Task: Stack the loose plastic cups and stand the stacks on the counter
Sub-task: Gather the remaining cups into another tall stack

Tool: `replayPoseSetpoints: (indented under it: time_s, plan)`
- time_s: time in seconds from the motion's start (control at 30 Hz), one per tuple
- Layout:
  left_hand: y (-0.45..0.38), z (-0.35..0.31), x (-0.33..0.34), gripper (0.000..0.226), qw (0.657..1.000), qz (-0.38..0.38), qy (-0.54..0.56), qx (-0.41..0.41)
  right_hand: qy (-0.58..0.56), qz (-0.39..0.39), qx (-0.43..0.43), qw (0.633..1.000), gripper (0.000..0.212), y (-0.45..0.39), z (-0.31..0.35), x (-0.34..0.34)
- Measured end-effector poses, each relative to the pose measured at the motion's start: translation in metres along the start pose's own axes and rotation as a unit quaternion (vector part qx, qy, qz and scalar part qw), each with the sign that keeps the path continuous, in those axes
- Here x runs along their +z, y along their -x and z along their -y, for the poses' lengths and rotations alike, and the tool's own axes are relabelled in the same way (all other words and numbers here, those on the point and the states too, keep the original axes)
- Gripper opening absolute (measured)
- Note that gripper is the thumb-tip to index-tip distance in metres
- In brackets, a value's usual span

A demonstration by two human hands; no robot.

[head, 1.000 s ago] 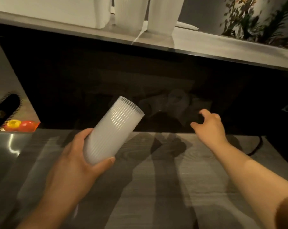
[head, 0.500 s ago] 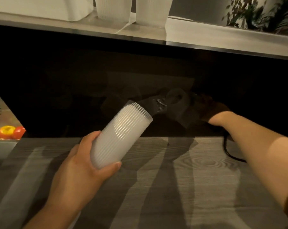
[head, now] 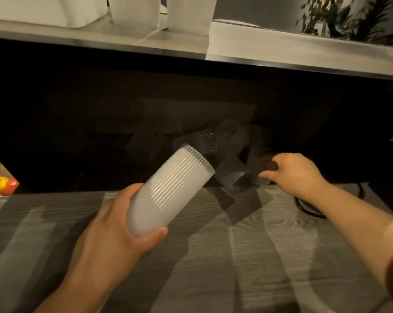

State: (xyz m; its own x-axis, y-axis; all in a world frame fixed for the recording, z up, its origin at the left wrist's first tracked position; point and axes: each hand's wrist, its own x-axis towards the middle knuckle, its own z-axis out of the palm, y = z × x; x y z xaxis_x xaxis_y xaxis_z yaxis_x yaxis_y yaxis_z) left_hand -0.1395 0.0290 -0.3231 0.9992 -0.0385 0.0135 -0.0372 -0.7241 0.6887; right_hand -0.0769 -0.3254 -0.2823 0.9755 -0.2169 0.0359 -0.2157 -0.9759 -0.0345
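Left hand (head: 114,231) raised over the near part of the counter (head: 247,256), fingers and thumb curled round a tilted stack of cups (head: 168,193), forearm running back toward the near edge. Right hand (head: 297,172) reached to the counter's far edge, fingers curled on a loose cup (head: 262,175) in the dark, arm outstretched.

We see a ribbed, translucent white plastic cup stack (head: 168,190), matt and frosted; the counter (head: 247,256) shows grey wood grain, and the shelf (head: 281,50) looks smooth, faintly glossy.
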Motion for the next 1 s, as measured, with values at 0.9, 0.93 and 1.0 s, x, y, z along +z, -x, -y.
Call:
replayPoseSetpoints:
  time_s: [0.9, 0.93, 1.0]
  plan:
    - [0.032, -0.008, -0.021, 0.087, 0.995, 0.034, 0.064, 0.074, -0.506, -0.028, -0.175, 0.844, 0.045, 0.085, 0.082, -0.076]
    - [0.032, -0.006, -0.022, 0.087, 0.994, 0.03, 0.071, 0.074, -0.511, -0.022, -0.174, 0.842, 0.045, 0.083, 0.084, -0.077]
    - [0.033, -0.003, -0.024, 0.087, 0.993, 0.023, 0.086, 0.078, -0.534, -0.018, -0.163, 0.829, 0.042, 0.08, 0.088, -0.078]
